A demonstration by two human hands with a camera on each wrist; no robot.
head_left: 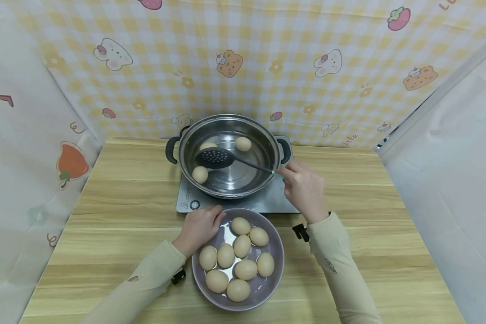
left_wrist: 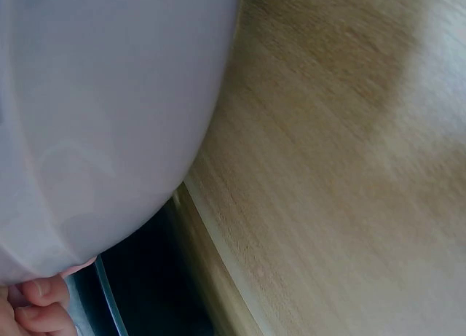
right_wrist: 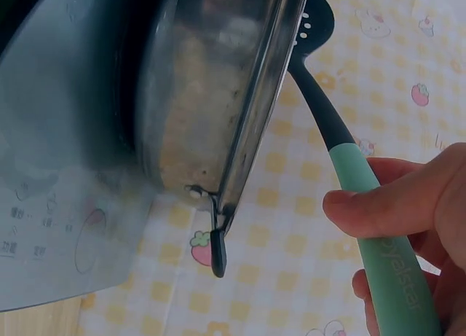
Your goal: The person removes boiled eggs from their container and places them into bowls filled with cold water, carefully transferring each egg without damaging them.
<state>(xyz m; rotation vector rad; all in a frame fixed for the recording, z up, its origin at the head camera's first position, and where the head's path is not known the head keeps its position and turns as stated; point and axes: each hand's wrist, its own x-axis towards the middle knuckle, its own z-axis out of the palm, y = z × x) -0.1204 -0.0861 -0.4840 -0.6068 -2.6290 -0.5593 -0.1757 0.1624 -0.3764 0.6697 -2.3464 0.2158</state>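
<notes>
My right hand (head_left: 305, 189) grips the green handle (right_wrist: 389, 278) of a black slotted spoon (head_left: 215, 158). The spoon's perforated head is over the inside of a steel pot (head_left: 235, 181), beside three eggs: one egg (head_left: 243, 143) at the back, another egg (head_left: 200, 174) at the front left, and a third egg (head_left: 208, 146) partly hidden behind the spoon. With curled fingers (left_wrist: 47, 318), my left hand (head_left: 198, 227) holds the upper left rim of a purple-grey bowl (head_left: 267, 283). Several brown eggs (head_left: 242, 246) lie inside this bowl, nearer to me than the pot.
The pot stands on a flat silver cooktop (head_left: 275, 202), its black side handles (head_left: 171, 150) sticking out left and right. Beneath everything is a wooden table (head_left: 348, 193). A yellow checked cloth (head_left: 275, 40) with cartoon prints hangs close behind the pot.
</notes>
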